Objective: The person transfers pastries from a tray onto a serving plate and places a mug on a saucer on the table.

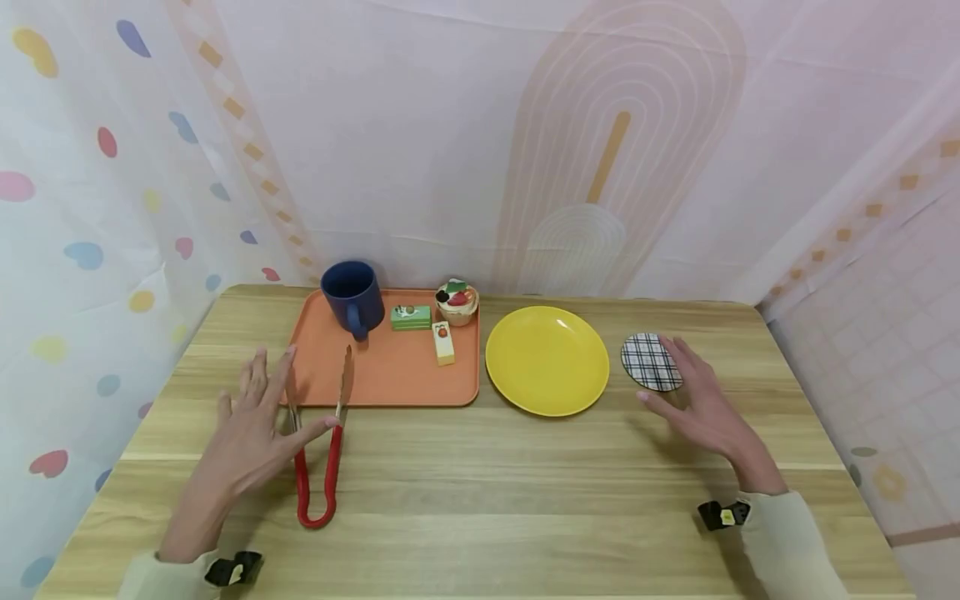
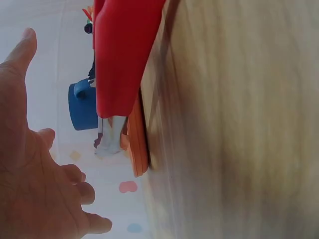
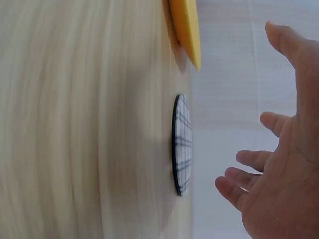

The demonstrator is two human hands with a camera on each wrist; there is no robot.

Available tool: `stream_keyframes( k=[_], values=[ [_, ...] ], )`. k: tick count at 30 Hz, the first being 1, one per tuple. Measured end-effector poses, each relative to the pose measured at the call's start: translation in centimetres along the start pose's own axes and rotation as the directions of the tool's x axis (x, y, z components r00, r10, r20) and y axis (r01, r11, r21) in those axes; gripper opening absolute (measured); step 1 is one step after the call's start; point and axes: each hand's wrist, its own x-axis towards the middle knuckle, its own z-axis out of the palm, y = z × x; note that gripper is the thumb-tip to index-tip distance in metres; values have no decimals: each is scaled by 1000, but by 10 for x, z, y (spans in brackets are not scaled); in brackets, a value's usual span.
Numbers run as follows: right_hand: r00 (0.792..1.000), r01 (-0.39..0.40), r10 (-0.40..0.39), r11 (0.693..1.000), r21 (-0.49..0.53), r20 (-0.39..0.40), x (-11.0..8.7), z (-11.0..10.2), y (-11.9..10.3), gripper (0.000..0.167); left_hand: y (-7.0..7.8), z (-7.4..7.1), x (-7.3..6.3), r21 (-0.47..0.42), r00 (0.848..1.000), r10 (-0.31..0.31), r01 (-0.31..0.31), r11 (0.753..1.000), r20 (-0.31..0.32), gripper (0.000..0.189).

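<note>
My left hand (image 1: 251, 429), fingers spread, hovers over red-handled tongs (image 1: 332, 471) and holds nothing. The tongs' metal tips lie across the front left of an orange tray (image 1: 397, 383). In the left wrist view the red handle (image 2: 124, 55) stands close to the camera, apart from the palm. My right hand (image 1: 705, 404) is held above a round black-and-white plaid coaster (image 1: 651, 362), fingers spread. The right wrist view shows a gap between those fingers and the coaster (image 3: 183, 144).
On the tray stand a dark blue mug (image 1: 352, 296), a green cake slice (image 1: 411, 318), a pale yellow cake slice (image 1: 443, 343) and a fruit-topped cupcake (image 1: 457, 303). A yellow plate (image 1: 547, 361) lies between tray and coaster. Patterned curtains (image 1: 420, 150) hang behind the wooden table (image 1: 510, 517).
</note>
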Motion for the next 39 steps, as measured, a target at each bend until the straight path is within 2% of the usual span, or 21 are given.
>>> stream_keyframes(
  k=[5,11,14,18,20,29,33,39],
  values=[
    [1000,7,-8,998,56,20,4,6,-4,89,4,-2,-2,-47,998,-44,46,998,36,109],
    [1000,20,-21,994,107,7,11,12,-10,85,8,-4,-2,-79,987,-116,124,989,107,110],
    [1000,8,-9,992,128,9,14,14,-12,85,8,-4,-3,-95,986,-125,136,986,115,110],
    [1000,-9,5,985,172,23,18,17,-16,86,8,-2,-6,-135,989,-129,138,981,74,109],
    [1000,-8,2,979,204,28,20,19,-17,85,10,-1,-8,-152,988,-152,156,976,40,108],
    [997,-51,34,956,289,63,30,26,-19,85,14,4,-12,-210,961,-271,257,943,-43,113],
    [995,-87,66,941,326,75,34,29,-21,85,14,6,-13,-245,951,-306,288,926,-41,114],
    [992,-122,101,920,373,74,37,33,-23,85,16,11,-14,-270,950,-313,297,916,-16,113]
  ],
)
